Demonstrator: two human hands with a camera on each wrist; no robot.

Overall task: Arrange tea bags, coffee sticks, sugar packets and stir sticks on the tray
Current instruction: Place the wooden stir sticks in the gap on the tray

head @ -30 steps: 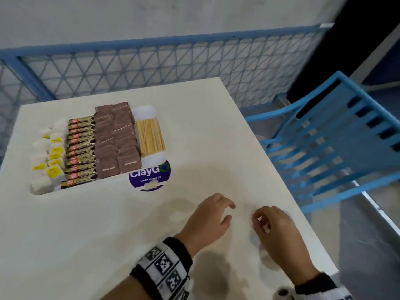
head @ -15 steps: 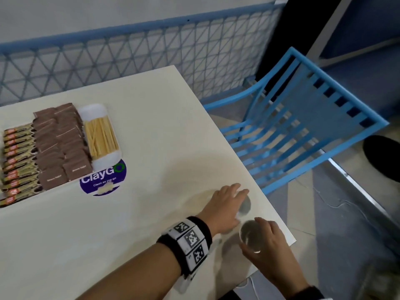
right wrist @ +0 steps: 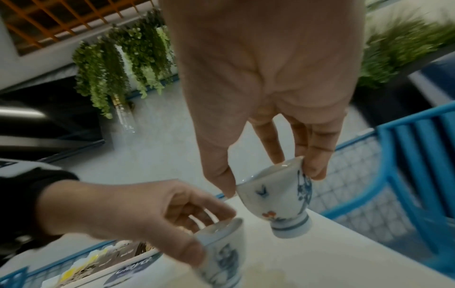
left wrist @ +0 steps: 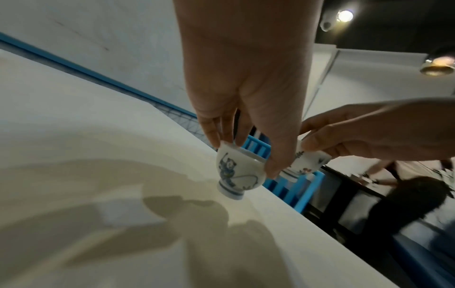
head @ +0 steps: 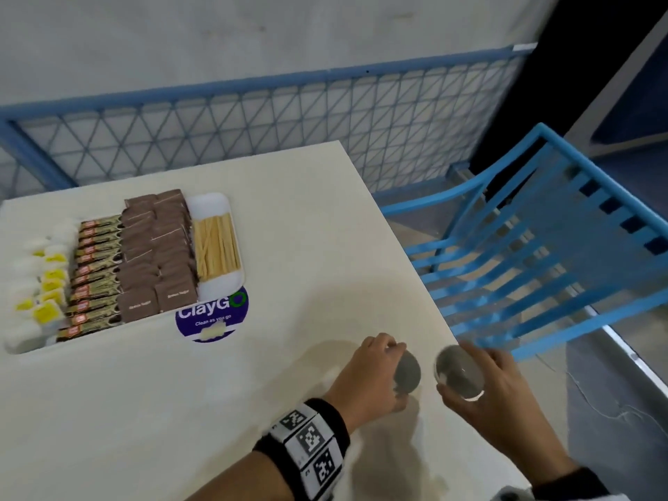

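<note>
A white tray sits at the table's far left. It holds rows of tea bags, coffee sticks, brown sugar packets and wooden stir sticks. Near the table's right edge, my left hand pinches the rim of a small painted porcelain cup. That cup is tilted, its foot at or just above the tabletop. My right hand grips a second painted cup by the rim and holds it in the air beside the first, apart from it.
A purple ClayGo sticker lies on the white table just in front of the tray. A blue slatted chair stands close to the table's right edge. A blue mesh railing runs behind the table.
A second ago both hands were empty on the table. Half a second ago the right hand held a cup and the left hand lay over another. Now each hand holds one.
</note>
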